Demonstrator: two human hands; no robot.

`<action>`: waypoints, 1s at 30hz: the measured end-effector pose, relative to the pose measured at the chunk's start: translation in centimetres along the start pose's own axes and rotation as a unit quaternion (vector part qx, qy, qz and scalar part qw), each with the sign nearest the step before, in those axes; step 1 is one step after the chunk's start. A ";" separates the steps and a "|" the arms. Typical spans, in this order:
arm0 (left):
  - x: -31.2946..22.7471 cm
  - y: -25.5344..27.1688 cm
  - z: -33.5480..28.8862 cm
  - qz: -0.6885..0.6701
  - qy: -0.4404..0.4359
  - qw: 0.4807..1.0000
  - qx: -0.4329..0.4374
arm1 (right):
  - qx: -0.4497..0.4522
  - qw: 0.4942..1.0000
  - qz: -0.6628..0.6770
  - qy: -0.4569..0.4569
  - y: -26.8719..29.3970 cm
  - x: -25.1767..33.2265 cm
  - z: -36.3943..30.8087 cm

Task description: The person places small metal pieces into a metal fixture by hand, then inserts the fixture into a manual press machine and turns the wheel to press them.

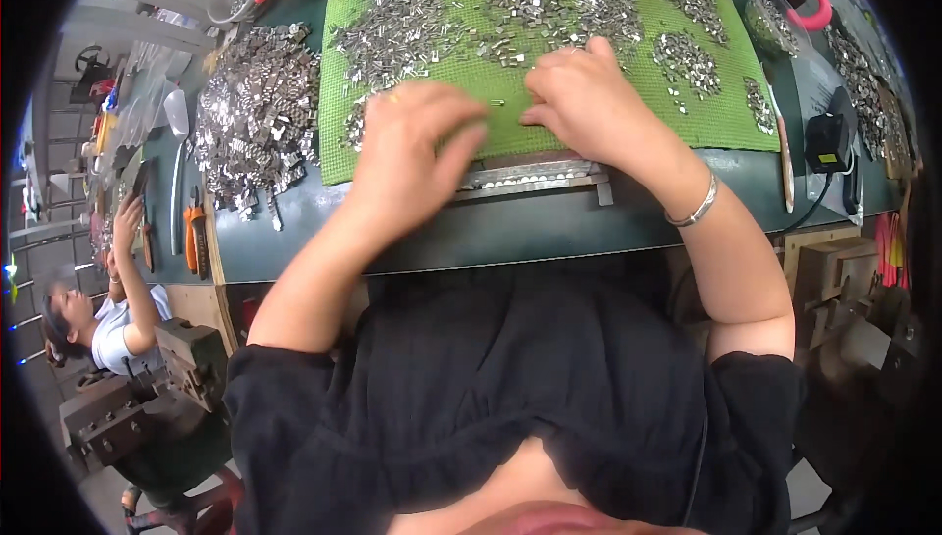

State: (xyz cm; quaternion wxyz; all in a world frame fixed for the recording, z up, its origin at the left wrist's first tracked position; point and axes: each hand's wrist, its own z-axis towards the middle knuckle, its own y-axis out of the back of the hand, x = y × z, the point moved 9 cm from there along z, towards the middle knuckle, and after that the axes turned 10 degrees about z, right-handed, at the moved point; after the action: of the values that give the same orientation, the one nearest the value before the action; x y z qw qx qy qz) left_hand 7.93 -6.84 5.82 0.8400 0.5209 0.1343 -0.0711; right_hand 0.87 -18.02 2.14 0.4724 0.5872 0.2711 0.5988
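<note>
- Small metal bits (pixel 392 29), shiny silver, mostly stubby and blocky, sit in loose piles on a bright green mat (pixel 339 157) with a bumpy woven-looking texture. One lone piece lies between the hands.
- Left hand (pixel 417 137) is over the mat's near-left part, a bit blurry, fingers loosely curled with the thumb apart. Can't tell if it's pinching anything.
- Right hand (pixel 584 93) has its fingers bent in, fingertips low by the mat, just below the middle piles. Can't tell if there's a piece in there.
- Narrow straight metal bar (pixel 535 180) at the mat's near edge, with a row of pale shiny bits along it.
- Big messy heap of ridged, chain-like metal strips (pixel 260 108) left of the mat.
- Orange-and-black pliers (pixel 196 240) near the left end of the smooth dark green tabletop (pixel 412 245).
- Boxy black plastic adapter (pixel 829 142) off to the right.
</note>
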 end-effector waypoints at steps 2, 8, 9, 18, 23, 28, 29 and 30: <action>1.2 -0.4 0.9 0.109 -0.010 0.994 0.010 | -0.024 0.998 0.019 0.046 0.6 0.5 -0.2; 1.5 -1.5 1.2 0.162 -0.054 0.984 0.043 | 0.002 0.997 0.030 0.072 0.4 0.2 -0.9; 1.9 -1.5 1.2 0.154 -0.035 0.986 0.054 | 0.001 0.997 0.031 0.070 0.5 0.2 -0.9; -3.0 -2.1 -1.5 -0.114 0.041 0.982 0.143 | -0.040 0.993 0.016 0.114 0.2 1.6 -0.1; -4.0 -2.1 -2.0 -0.061 0.021 0.989 0.133 | -0.066 0.991 0.040 0.110 0.0 1.5 -0.1; -6.0 -1.8 -3.1 0.072 -0.085 0.993 0.030 | -0.116 0.984 0.087 0.100 2.4 1.8 -2.5; -6.2 -1.5 -3.3 0.076 -0.097 0.992 0.009 | -0.135 0.982 0.094 0.095 3.0 1.7 -3.3; -6.1 -1.5 -3.4 0.074 -0.099 0.992 0.008 | -0.136 0.982 0.091 0.094 3.3 1.6 -4.2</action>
State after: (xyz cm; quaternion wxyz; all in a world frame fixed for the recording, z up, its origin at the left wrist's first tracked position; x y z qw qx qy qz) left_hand 1.23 -4.59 4.95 0.8481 0.5262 0.0112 -0.0606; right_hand -3.71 -16.95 5.10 0.4633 0.4812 0.1757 0.7231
